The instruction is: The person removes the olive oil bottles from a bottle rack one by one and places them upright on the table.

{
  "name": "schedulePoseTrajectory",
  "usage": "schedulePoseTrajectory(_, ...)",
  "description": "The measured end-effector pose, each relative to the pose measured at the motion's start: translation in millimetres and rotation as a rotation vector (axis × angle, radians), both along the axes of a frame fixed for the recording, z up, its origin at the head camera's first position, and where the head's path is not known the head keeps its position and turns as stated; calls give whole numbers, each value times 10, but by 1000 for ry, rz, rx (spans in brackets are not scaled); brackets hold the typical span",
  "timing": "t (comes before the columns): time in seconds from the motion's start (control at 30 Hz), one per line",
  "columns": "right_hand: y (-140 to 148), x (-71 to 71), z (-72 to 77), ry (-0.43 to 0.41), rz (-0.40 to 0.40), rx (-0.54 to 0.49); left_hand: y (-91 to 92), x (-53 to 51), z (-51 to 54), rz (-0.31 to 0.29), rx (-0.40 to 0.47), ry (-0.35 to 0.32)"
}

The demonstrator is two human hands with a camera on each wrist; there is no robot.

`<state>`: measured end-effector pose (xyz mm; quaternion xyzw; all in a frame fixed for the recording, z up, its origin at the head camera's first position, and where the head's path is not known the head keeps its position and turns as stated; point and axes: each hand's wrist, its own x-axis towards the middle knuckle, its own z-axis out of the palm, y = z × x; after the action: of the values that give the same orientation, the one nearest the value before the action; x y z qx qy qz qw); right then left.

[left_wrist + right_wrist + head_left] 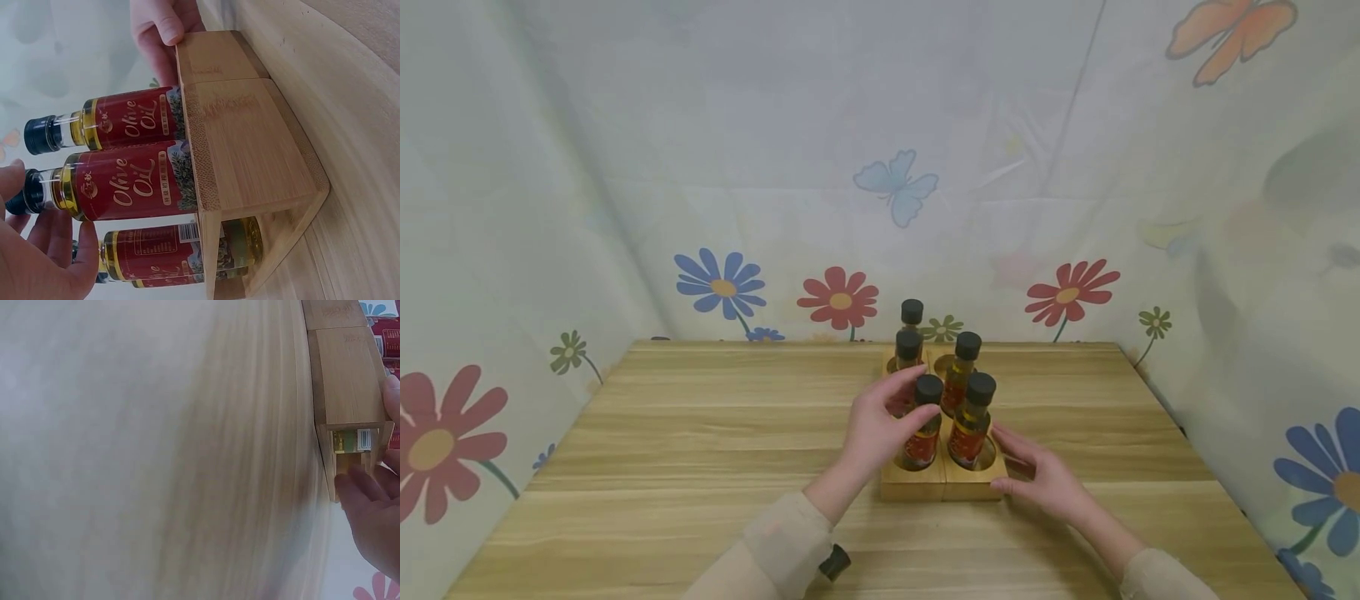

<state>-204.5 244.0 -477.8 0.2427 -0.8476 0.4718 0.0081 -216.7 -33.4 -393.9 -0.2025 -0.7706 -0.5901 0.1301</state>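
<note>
Several olive oil bottles with black caps and red labels stand upright in round holes of a two-part wooden rack (912,485). My left hand (880,423) is curled round the upper part of the front-left olive oil bottle (921,448), thumb on the near side and fingers beyond. That bottle's base sits in its hole. With thumb at the front corner and fingers along the right side, my right hand (1048,483) holds the rack's right end. Beside it stands the front-right bottle (967,440). The left wrist view shows the rack's open side (269,215) and the bottle bottoms inside.
The rack stands on a wood-grain table (737,417), toward its right half. A pale curtain (790,125) printed with flowers and butterflies hangs behind and at the sides. A small black object (835,563) shows at the left sleeve.
</note>
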Motion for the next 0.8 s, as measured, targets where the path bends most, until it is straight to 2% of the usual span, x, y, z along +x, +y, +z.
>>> schedulePoseTrajectory(0.13,7,0,-6,-41,-7,3,3,-2,-1,3,-6,-2)
schedulePoseTrajectory(0.23,13,-6,-12,-96,14,-42,2,-6,-7,1,-3,-2)
schedulePoseTrajectory(0.43,20,-13,-24,-153,31,-82,4,4,-2,-7,15,4)
schedulePoseTrajectory(0.6,24,-7,-22,-168,29,-80,11,6,-4,-12,43,-14)
schedulePoseTrajectory(0.8,25,-1,-14,-155,17,-53,6,12,3,-5,22,-10)
